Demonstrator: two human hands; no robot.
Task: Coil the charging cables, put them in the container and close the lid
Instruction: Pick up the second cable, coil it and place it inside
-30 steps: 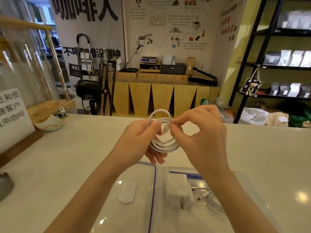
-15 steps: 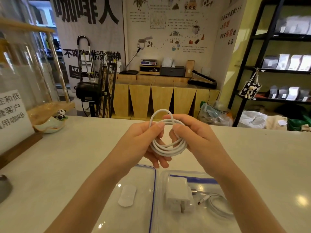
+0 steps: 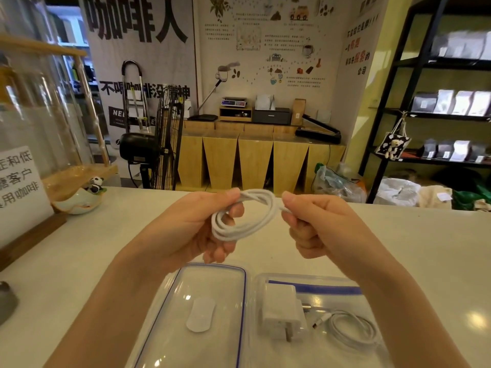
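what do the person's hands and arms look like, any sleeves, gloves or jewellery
Both the left hand and the right hand are bare: no gloves, rings, watch or bracelet show. The forearms are uncovered all the way to the bottom edge of the picture, so no sleeves show. The fingernails that show are short and unpainted.

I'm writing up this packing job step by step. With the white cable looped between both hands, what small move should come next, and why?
Probably lower the coiled white charging cable into the clear plastic container. It looks fully wound, the left hand pinching the loops and the right hand gripping one side. The container is open below, holding a white plug adapter and another coiled white cable, with the clear blue-edged lid lying beside it.
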